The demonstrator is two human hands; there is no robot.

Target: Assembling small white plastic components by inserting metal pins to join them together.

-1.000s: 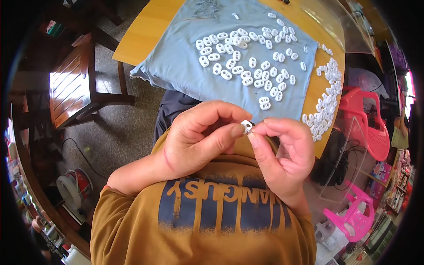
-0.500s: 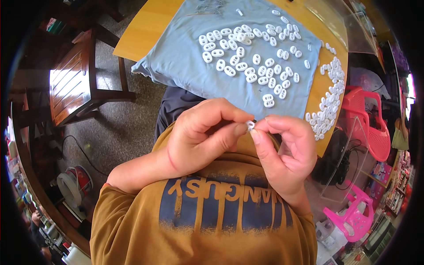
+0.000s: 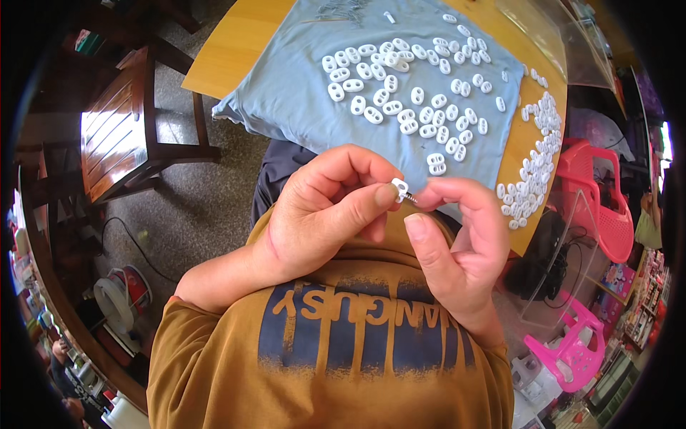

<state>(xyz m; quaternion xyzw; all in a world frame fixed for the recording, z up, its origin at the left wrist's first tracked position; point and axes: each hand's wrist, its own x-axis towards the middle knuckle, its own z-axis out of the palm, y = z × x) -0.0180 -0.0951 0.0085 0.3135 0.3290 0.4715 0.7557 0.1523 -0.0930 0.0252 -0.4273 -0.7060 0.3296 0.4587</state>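
Observation:
Between the thumb and forefinger of my left hand [image 3: 332,207] is a small white two-hole cord lock part [image 3: 399,187]. A thin, dark metal spring [image 3: 411,197] sticks out of its right side. My right hand [image 3: 464,239] is just right of it, thumb and forefinger apart, with nothing held between them. The forefinger's tip is close to the spring's end; I cannot tell whether they touch. Beyond my hands, many similar white oval parts [image 3: 374,114] lie scattered on a light blue cloth [image 3: 300,114].
The cloth covers much of a yellow table [image 3: 221,53]. Small white pieces [image 3: 539,157] are heaped along its right edge. A tangle of thin grey metal pieces [image 3: 343,10] lies at the far side. A wooden chair [image 3: 118,129] is at left, red [image 3: 600,200] and pink [image 3: 572,350] plastic chairs at right.
My right thumb and forefinger have come apart and moved off the white part. The spring now shows, and my left hand has tilted the part slightly upward.

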